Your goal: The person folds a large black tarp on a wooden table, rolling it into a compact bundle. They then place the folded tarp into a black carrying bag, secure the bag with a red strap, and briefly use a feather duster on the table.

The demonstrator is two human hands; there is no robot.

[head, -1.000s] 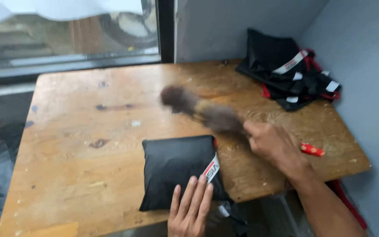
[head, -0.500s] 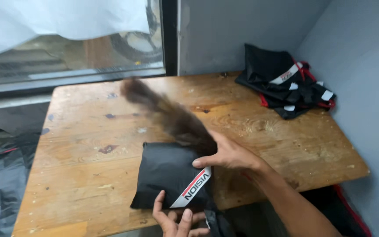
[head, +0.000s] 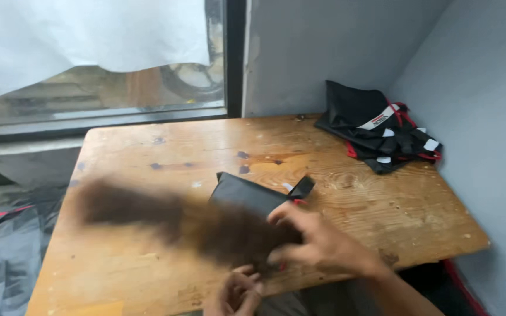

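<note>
1. Right hand (head: 317, 243) sits at about 5 o'clock on the wooden surface (head: 147, 152), arm coming in from the lower right corner.
2. Its fingers are curled shut around one end of a dark brown furry bundle (head: 177, 219), which looks like hair or a brush head; motion blur hides the detail.
3. The bundle stretches out flat from the hand toward 9 o'clock, low over the surface; cannot tell whether it touches the wood.
4. Left hand (head: 238, 292) is at 6 o'clock, at the near edge of the surface, just below the bundle and just beside the right hand. Fingers bent inward; cannot tell if they grip anything.
5. Black fabric pouch (head: 247, 193) lies near the centre of the surface, at 12 o'clock from the hands. Its near part is covered by the bundle and the right hand; a small black tab sticks up at its right corner.
6. Pile of black cloth items with red and white trim (head: 376, 131) sits at 2 o'clock, in the far right corner against the grey wall (head: 475, 88), well apart from the hands.
7. Window (head: 118, 88) runs along the far side at 11 o'clock, with a white sheet (head: 77, 35) hanging over its upper part.
8. Dark grey and red fabric (head: 7, 251) lies on the floor at 8 o'clock, off the left side of the surface.
</note>
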